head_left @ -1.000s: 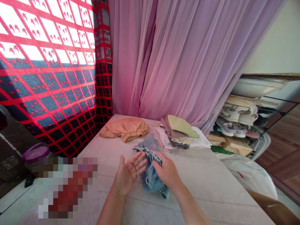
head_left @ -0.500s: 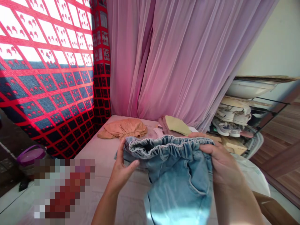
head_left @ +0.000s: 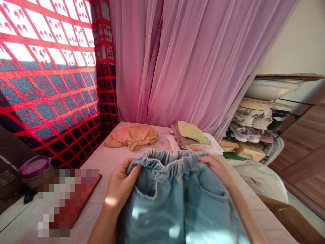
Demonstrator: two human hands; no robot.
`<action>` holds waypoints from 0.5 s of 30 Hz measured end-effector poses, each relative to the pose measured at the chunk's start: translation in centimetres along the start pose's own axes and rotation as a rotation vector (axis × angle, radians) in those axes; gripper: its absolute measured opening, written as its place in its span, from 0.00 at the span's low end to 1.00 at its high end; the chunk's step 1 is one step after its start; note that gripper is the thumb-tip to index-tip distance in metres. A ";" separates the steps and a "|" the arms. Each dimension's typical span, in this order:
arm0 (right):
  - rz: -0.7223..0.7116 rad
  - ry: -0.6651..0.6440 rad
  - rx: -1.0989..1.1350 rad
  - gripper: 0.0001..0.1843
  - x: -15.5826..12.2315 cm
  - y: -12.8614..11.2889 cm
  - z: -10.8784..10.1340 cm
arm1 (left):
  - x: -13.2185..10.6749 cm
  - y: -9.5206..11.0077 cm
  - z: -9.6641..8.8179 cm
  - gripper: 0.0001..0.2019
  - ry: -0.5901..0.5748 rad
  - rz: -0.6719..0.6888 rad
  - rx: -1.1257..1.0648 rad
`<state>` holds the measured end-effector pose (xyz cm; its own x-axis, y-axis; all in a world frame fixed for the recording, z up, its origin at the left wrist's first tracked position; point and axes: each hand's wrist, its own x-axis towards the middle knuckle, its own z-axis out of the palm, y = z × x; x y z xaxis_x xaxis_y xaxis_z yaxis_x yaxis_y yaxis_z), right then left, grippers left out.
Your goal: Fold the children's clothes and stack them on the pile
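A pair of light blue jeans (head_left: 177,200) with a gathered elastic waistband hangs between my two hands, its front pockets facing me. My left hand (head_left: 122,181) pinches the left end of the waistband, thumb on the near side. At the other end, my right hand (head_left: 215,167) grips the waistband, its fingers partly behind the denim. The lower legs run out of the picture. Beyond the jeans, an orange garment (head_left: 134,135) with an elastic waist lies on the pale table-like surface (head_left: 96,196). Folded clothes with a yellow-green piece (head_left: 191,132) on top lie behind to the right.
Pink curtains (head_left: 203,67) hang behind the surface, and a red-and-navy checked cloth (head_left: 68,88) hangs at left. On the right stands a rack with shoes (head_left: 245,132) and a white basin (head_left: 274,88). A blurred-out red item (head_left: 86,196) lies at the left edge. A purple-lidded bucket (head_left: 33,169) stands beyond.
The jeans have turned and spread so that their front faces me. My left hand has closed on the waistband from an open pose. The view has shifted slightly.
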<state>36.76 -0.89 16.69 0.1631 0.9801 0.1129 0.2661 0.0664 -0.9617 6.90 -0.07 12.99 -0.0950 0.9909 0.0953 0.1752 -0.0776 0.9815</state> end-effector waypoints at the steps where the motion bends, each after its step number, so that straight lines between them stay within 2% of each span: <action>1: 0.078 -0.033 0.007 0.25 1.0 1.4 0.9 | 0.8 -1.3 0.3 0.16 0.084 0.012 0.171; 2: 0.175 -0.039 -0.010 0.27 2.0 3.0 1.8 | 1.6 -2.8 0.6 0.18 0.141 -0.004 0.330; 4: 0.282 0.019 -0.088 0.30 3.1 6.6 3.0 | 2.8 -5.7 1.1 0.22 0.097 -0.040 0.517; 5: 0.292 0.063 -0.141 0.31 3.3 8.4 3.3 | 3.1 -6.9 1.3 0.23 0.066 -0.051 0.582; 8: 0.285 0.031 -0.286 0.28 2.7 12.8 3.2 | 3.5 -9.4 1.5 0.24 0.040 -0.043 0.728; 11: 0.279 0.011 -0.469 0.26 1.5 14.4 3.0 | 3.3 -10.2 1.8 0.24 0.025 -0.052 0.805; 15: 0.288 -0.007 -0.602 0.30 0.4 13.8 3.2 | 3.0 -10.1 2.2 0.24 -0.036 -0.047 0.915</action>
<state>37.49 1.03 2.65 0.3010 0.9446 -0.1309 0.6969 -0.3116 -0.6459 7.01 3.92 3.00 -0.0937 0.9949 0.0384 0.8811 0.0649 0.4684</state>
